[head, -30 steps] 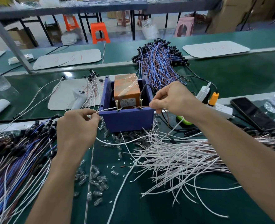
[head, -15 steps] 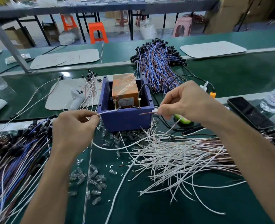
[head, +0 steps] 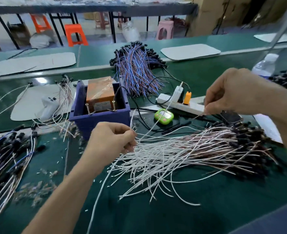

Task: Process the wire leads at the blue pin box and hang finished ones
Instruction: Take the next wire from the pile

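While the white wire leads (head: pixel 173 157) are lying fanned in one loose pile on the green bench (head: pixel 215 208), turning brown-striped toward their black-capped right ends, the left hand (head: pixel 112 139) is pinching leads at the pile's left edge. The right hand (head: pixel 230 93) is pinching one thin lead end over the pile's far side. Beyond the left hand, the blue pin box (head: pixel 99 118) is sitting with two upright brass pins (head: pixel 87 108) at its front wall and one orange-wrapped block (head: pixel 100 95) inside.

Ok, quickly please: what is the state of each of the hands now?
Left hand: closed, pinching a white wire lead.
Right hand: closed, pinching a thin wire end.
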Tool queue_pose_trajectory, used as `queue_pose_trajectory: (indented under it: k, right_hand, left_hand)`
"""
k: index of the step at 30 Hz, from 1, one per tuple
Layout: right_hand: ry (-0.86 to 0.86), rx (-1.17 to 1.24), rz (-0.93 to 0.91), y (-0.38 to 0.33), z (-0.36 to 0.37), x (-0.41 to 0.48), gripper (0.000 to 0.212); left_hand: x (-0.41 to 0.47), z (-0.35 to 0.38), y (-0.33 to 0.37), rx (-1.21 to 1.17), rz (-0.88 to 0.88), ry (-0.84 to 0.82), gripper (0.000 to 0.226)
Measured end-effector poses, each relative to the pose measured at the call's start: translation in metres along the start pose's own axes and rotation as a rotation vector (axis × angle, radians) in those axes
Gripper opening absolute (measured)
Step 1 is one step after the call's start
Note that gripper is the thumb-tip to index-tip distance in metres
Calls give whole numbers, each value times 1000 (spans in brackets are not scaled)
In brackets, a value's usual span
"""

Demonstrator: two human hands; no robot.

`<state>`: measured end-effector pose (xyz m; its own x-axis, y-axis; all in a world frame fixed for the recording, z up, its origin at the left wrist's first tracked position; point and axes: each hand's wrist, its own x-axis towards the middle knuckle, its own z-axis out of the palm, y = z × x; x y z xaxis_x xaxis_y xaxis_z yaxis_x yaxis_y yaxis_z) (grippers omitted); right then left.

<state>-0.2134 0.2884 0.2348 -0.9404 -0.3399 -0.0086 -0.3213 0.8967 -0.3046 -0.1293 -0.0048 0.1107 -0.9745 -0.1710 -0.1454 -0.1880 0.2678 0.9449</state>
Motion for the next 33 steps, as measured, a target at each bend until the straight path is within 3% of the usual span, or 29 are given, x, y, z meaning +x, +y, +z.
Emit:
queue_pose_trajectory:
  k: [4,9,12,15,20,23,26,28,30,32,33]
  right_hand:
    - [121,-65,32,22,25,-7,22]
    - [59,-23,-28,37,98,-26,14]
    - [44,-9,-25,47,137,-33,9]
    - [50,198,11,59,148,-38,18]
    - [199,275,1,79,130,-19,27]
    - [13,176,81,85,122,3,36]
    - [-267,34,104,92,122,14,50]
    - [-364,-43,70,95,126,14,49]
    - [-320,-172,9,97,133,12,41]
    - [-214,-284,-83,98,139,10,38]
    - [-177,-322,-126,98,142,7,35]
  left_hand:
    - [14,44,-6,-86,-98,-90,29]
    - [19,63,-23,-146,-212,-106,23]
    - [18,64,-30,-94,-217,-95,20]
    - [18,55,-31,-54,-216,-87,21]
    - [15,24,-29,126,-174,-39,10]
    - [8,5,-20,200,-131,60,5]
    - [1,-7,-3,315,18,325,11]
    - [-6,-3,14,335,228,412,10]
    - [-14,13,34,420,506,372,12]
    - [-15,39,48,568,763,179,26]
    - [-12,53,53,635,805,46,35]
